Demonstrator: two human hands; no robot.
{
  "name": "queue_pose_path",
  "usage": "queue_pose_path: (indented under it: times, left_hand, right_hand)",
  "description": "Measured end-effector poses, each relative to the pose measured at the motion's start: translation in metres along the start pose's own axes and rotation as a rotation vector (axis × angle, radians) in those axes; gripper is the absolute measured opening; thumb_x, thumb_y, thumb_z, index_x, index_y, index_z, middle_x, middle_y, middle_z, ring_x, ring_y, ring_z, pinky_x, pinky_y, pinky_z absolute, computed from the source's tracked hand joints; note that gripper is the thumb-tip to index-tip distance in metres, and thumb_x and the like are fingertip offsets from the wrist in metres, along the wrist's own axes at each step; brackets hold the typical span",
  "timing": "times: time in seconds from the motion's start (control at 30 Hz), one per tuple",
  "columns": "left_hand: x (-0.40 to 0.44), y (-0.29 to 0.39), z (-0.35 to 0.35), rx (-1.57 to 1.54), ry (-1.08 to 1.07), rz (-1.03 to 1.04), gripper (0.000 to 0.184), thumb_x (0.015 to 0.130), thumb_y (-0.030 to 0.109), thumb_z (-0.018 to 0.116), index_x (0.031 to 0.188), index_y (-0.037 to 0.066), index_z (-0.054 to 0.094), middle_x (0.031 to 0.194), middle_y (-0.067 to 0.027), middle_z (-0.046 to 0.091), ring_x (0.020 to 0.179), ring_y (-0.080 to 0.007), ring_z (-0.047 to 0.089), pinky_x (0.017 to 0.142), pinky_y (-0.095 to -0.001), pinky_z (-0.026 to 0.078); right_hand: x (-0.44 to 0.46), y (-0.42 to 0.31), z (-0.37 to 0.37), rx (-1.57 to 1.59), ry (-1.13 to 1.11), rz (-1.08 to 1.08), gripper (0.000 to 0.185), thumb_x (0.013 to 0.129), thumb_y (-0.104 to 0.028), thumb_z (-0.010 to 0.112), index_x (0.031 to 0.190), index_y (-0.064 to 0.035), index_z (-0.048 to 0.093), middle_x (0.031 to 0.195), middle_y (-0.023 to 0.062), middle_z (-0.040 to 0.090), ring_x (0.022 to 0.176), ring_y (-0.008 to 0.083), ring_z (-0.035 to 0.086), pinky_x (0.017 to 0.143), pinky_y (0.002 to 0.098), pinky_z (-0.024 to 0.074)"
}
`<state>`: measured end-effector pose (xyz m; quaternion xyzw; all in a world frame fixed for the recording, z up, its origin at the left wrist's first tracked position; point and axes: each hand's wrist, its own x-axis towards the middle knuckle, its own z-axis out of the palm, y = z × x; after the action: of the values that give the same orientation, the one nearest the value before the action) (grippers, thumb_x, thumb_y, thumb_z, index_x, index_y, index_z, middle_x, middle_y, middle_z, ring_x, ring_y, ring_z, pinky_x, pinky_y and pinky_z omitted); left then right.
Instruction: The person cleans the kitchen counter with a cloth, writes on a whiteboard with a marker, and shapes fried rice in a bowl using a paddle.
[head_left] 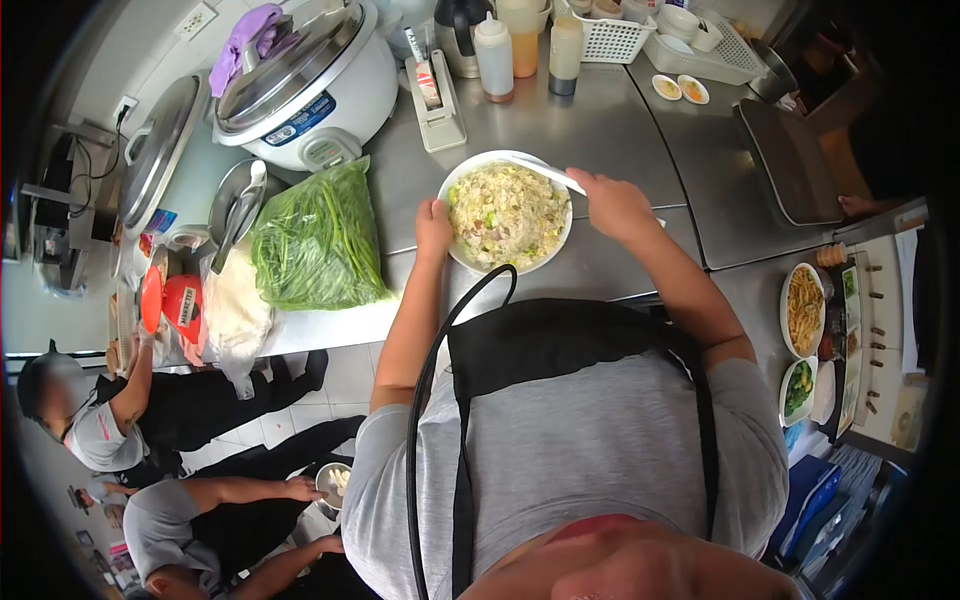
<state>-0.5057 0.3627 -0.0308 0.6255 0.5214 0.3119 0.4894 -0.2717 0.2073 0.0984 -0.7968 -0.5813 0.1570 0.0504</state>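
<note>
A white bowl [567,228] heaped with fried rice [508,215] stands on the steel counter in front of me. My left hand [433,228] is closed on its left rim, thumb up and fingers against the side. In my right hand [615,205] is the handle of a white spoon-like utensil [545,171], which slants left over the bowl's upper edge. Its far end reaches the top of the rice, and its exact shape is hard to make out. Bits of green and small brown pieces show among the grains.
Left of the bowl lie a bag of green vegetables [318,238] and a large rice cooker [300,90]. Squeeze bottles [494,60] and a white basket [612,40] line the back. A dark tray [790,160] and noodle plate [803,310] are rightward. Two co-workers [170,520] stand lower left.
</note>
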Motion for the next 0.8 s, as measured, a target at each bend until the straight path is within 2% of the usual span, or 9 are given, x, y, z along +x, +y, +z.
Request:
queue_pose_path:
  times: [0.07,0.17,0.27,0.37,0.47,0.57,0.67,0.8]
  left_hand:
    - [-0.006,-0.003,0.003,-0.056,0.023,-0.04,0.025,0.084,0.019,0.038,0.081,-0.003,0.05,0.071,-0.0073,0.049,0.065,-0.0141,0.044,0.059,-0.0297,0.039]
    - [-0.015,0.005,0.003,-0.042,0.04,-0.05,0.024,0.084,0.02,0.038,0.084,-0.001,0.05,0.072,-0.0066,0.05,0.065,-0.0134,0.045,0.059,-0.0283,0.039]
    - [-0.019,0.011,0.003,-0.209,-0.013,-0.211,0.024,0.085,0.02,0.038,0.086,-0.001,0.047,0.073,-0.0088,0.052,0.069,-0.0148,0.048,0.063,-0.0286,0.04]
    - [-0.017,0.0,0.004,-0.278,-0.044,-0.221,0.022,0.085,0.021,0.037,0.089,0.0,0.044,0.071,-0.0081,0.051,0.06,-0.0134,0.048,0.053,-0.0275,0.041]
    - [-0.031,0.024,-0.003,-0.257,-0.146,-0.369,0.021,0.086,0.021,0.036,0.093,0.002,0.04,0.071,-0.0084,0.05,0.051,-0.0128,0.048,0.04,-0.0243,0.039]
    - [-0.026,-0.007,-0.003,-0.463,-0.303,-0.388,0.022,0.086,0.021,0.034,0.098,0.003,0.036,0.074,-0.0095,0.051,0.046,-0.013,0.049,0.033,-0.0218,0.038]
    - [-0.051,0.041,0.001,-0.464,-0.161,-0.466,0.021,0.085,0.018,0.035,0.095,0.001,0.037,0.074,-0.0103,0.051,0.047,-0.0171,0.05,0.035,-0.0267,0.042]
    - [-0.063,0.042,0.004,-0.542,-0.234,-0.574,0.024,0.085,0.016,0.035,0.103,0.001,0.032,0.082,-0.0137,0.051,0.056,-0.018,0.054,0.042,-0.027,0.047]
  right_hand:
    - [-0.003,-0.001,0.001,0.008,0.002,0.023,0.043,0.075,-0.004,0.04,0.116,-0.0175,0.041,0.094,0.0113,0.055,0.085,0.0285,0.055,0.071,0.0379,0.0441]
    - [-0.004,0.0,0.005,0.013,-0.016,0.038,0.042,0.076,-0.004,0.039,0.116,-0.0168,0.041,0.093,0.0111,0.055,0.085,0.0284,0.055,0.072,0.0381,0.044]
    - [-0.006,-0.003,-0.007,0.022,-0.01,0.056,0.043,0.076,-0.004,0.039,0.117,-0.0167,0.04,0.095,0.0114,0.055,0.085,0.0287,0.055,0.072,0.0383,0.0438]
    - [-0.008,0.0,-0.01,0.019,-0.025,0.096,0.045,0.076,-0.003,0.039,0.118,-0.0169,0.039,0.097,0.012,0.055,0.086,0.0289,0.055,0.073,0.0383,0.0436]
    - [-0.013,-0.002,0.001,0.016,-0.047,0.122,0.046,0.076,-0.003,0.039,0.119,-0.0176,0.038,0.099,0.0124,0.054,0.087,0.0291,0.055,0.074,0.0383,0.0435]
    - [-0.015,0.001,0.009,0.056,-0.004,0.149,0.046,0.077,-0.005,0.038,0.12,-0.0184,0.037,0.1,0.0127,0.054,0.088,0.0293,0.054,0.074,0.0386,0.0435]
    - [-0.018,0.001,0.014,0.08,0.0,0.2,0.044,0.078,-0.007,0.037,0.12,-0.0186,0.036,0.1,0.0129,0.053,0.089,0.0297,0.054,0.074,0.0395,0.0436]
    - [-0.024,-0.01,0.032,0.064,-0.032,0.251,0.042,0.079,-0.011,0.037,0.12,-0.0189,0.037,0.1,0.0137,0.054,0.089,0.0309,0.054,0.074,0.0406,0.0436]
